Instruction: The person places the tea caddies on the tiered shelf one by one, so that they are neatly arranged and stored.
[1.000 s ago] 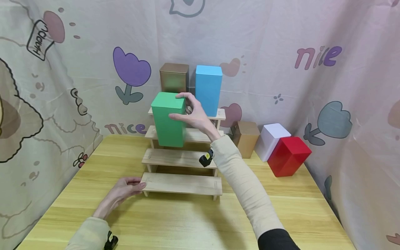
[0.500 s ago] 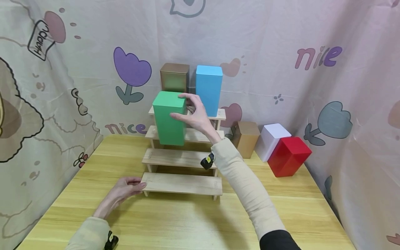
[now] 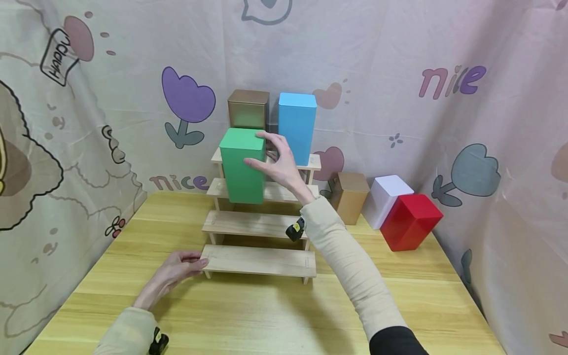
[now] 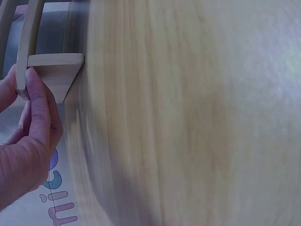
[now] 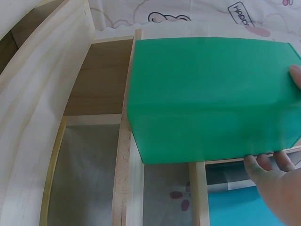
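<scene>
My right hand (image 3: 284,165) grips a tall green box (image 3: 243,170) by its upper right side, thumb on the front face. The box is upright over the left part of the second tier from the top of a wooden stepped stand (image 3: 257,260); I cannot tell whether its base touches the board. In the right wrist view, the green box (image 5: 207,99) lies across the frame, with fingertips at its lower right edge. My left hand (image 3: 175,271) pinches the left end of the stand's lowest board, thumb above; the left wrist view shows the fingers (image 4: 40,110) on that board end.
On the top tier stand a brown box (image 3: 248,109) and a blue box (image 3: 296,129). Right of the stand, a gold-brown box (image 3: 350,198), a white box (image 3: 385,199) and a red box (image 3: 410,223) are on the wooden table (image 3: 248,320). A printed cloth hangs behind.
The green box has shifted slightly up and to the right in the head view, with my right hand holding it. My left hand stays on the lowest board.
</scene>
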`<state>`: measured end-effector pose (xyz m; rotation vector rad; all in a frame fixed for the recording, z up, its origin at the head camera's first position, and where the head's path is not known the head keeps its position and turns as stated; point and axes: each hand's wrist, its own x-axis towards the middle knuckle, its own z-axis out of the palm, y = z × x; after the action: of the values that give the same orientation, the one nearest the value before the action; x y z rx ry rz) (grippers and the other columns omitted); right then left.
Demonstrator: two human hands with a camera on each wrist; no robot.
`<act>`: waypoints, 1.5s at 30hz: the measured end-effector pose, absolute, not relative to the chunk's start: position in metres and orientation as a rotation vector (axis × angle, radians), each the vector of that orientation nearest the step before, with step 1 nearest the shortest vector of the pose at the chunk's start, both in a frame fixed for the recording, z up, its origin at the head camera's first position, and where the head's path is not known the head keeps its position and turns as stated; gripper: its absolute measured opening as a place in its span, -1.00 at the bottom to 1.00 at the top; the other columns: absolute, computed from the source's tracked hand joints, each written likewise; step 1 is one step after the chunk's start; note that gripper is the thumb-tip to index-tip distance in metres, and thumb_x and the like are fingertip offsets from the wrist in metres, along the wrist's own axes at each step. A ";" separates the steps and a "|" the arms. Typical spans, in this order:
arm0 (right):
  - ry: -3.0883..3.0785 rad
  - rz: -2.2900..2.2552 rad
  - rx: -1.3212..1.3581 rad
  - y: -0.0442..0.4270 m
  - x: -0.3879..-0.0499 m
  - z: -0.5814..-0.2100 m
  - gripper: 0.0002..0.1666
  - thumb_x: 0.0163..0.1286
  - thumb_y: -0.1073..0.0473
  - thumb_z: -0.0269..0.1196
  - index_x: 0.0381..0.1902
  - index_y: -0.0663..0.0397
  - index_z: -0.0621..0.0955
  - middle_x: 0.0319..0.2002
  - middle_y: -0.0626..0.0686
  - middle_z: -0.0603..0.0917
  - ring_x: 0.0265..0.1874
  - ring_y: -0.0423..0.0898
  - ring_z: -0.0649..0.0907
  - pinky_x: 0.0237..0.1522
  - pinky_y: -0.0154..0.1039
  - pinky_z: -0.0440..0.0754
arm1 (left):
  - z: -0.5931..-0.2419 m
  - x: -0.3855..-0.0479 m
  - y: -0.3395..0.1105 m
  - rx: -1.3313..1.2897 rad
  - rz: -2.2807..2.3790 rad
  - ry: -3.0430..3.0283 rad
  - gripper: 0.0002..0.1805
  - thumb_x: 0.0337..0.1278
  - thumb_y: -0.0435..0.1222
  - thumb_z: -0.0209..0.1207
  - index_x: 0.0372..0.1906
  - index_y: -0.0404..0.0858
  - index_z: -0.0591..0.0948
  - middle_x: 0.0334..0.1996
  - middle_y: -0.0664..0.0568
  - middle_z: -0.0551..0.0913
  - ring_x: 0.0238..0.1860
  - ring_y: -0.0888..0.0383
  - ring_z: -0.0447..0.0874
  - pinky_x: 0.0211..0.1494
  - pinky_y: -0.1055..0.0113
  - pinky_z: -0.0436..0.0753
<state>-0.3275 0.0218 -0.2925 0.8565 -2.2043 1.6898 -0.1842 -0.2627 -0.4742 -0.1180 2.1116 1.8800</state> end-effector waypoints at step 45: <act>-2.248 1.696 0.794 0.021 -0.328 -0.293 -0.18 0.18 0.05 0.50 0.39 -0.23 0.45 0.32 0.11 0.34 0.19 0.09 0.51 0.30 0.13 0.62 | -0.474 -0.185 -0.264 -0.101 1.884 2.102 -0.30 0.32 -0.48 0.18 0.33 -0.83 0.11 -0.15 -0.04 0.65 -0.24 0.31 0.70 -0.05 0.45 0.79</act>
<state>-0.3282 0.0208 -0.2926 0.7937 -2.2480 1.6962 -0.1853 -0.2636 -0.4743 -0.1008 2.1018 1.8840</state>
